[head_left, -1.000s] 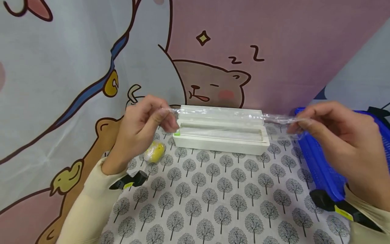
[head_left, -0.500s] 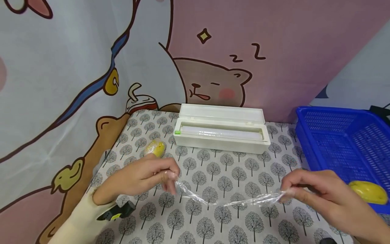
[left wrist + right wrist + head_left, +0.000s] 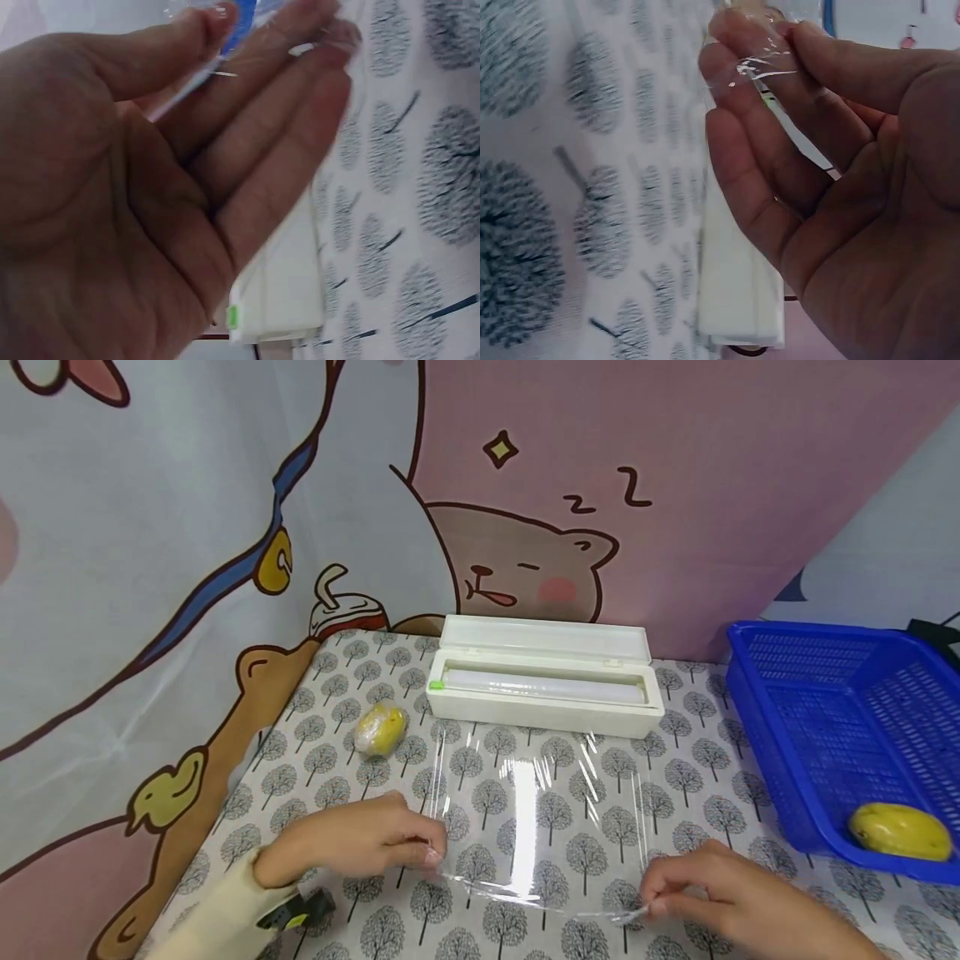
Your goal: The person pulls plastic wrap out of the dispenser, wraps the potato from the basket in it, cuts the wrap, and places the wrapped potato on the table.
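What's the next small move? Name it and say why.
Probably lower the near edge of the clear film onto the tree-print cloth: the left hand and right hand pinch its near corners, and it lies spread out between them and the open white box.

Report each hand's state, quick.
Left hand: holding, pinching the clear film near the left end of its near edge.
Right hand: holding, pinching the clear film near the right end of that edge.
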Motion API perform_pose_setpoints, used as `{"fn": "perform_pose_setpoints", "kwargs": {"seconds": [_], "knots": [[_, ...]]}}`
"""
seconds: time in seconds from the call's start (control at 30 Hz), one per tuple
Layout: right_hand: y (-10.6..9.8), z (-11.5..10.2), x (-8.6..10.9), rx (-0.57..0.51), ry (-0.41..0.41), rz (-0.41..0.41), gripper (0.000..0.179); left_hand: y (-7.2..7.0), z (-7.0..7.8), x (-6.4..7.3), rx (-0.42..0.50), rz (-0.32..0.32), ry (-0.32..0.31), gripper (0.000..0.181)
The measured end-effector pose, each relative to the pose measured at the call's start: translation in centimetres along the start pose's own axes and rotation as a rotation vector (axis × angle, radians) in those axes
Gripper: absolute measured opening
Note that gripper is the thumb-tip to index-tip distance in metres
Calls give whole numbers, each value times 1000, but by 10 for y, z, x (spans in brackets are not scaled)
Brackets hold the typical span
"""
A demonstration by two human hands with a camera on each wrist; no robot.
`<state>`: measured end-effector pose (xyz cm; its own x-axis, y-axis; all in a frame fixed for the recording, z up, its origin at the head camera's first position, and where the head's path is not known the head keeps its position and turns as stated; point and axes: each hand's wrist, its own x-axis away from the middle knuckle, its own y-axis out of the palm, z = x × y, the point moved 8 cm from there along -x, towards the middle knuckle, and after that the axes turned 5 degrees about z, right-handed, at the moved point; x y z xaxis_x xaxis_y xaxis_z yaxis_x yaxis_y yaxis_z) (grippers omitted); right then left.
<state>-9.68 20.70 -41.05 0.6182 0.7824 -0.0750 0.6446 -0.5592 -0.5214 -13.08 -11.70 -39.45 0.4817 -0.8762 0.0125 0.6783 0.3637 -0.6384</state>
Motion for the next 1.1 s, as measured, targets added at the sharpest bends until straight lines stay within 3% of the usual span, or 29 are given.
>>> {"fn": "perform_pose_setpoints", "kwargs": {"seconds": [0.13, 0.43, 0.67, 0.9, 1.1], "knots": [[8, 9, -2, 93, 4, 13, 23, 13, -6, -2, -54, -19, 12, 18], [21, 16, -5, 32, -21, -39, 20, 29, -15, -2, -199, -35, 7, 13], [23, 16, -4, 77, -95, -26, 23, 41, -16, 2, -257, -44, 20, 9], [26, 19, -3, 158, -78, -50, 18, 43, -12, 7, -309, -13, 8, 24], [26, 22, -3, 156, -40, -28, 34, 44, -15, 5, -299, -14, -29, 38]]}}
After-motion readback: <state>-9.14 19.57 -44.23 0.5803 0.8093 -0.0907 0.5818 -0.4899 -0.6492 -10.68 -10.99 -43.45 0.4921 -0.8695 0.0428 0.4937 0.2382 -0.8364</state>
